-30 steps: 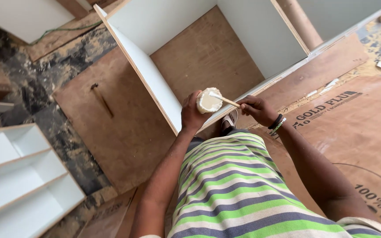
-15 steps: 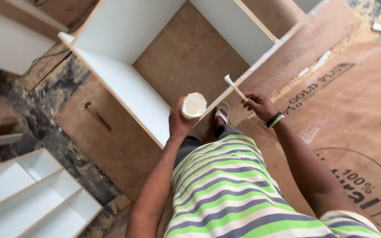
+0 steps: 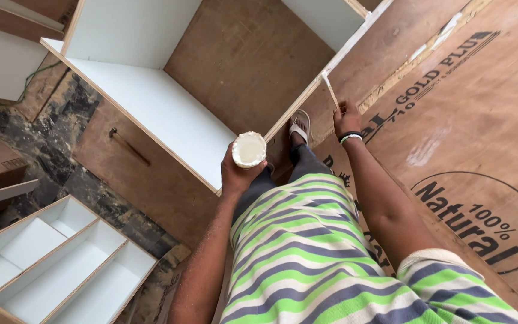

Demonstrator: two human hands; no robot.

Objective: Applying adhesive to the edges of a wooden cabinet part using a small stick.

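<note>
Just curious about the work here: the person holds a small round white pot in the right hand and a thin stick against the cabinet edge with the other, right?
Not quite: the head view shows the round white pot in the left hand; the right hand holds the thin stick against the cabinet edge.

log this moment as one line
left hand: holds white tub | right hand: stick at cabinet edge
</note>
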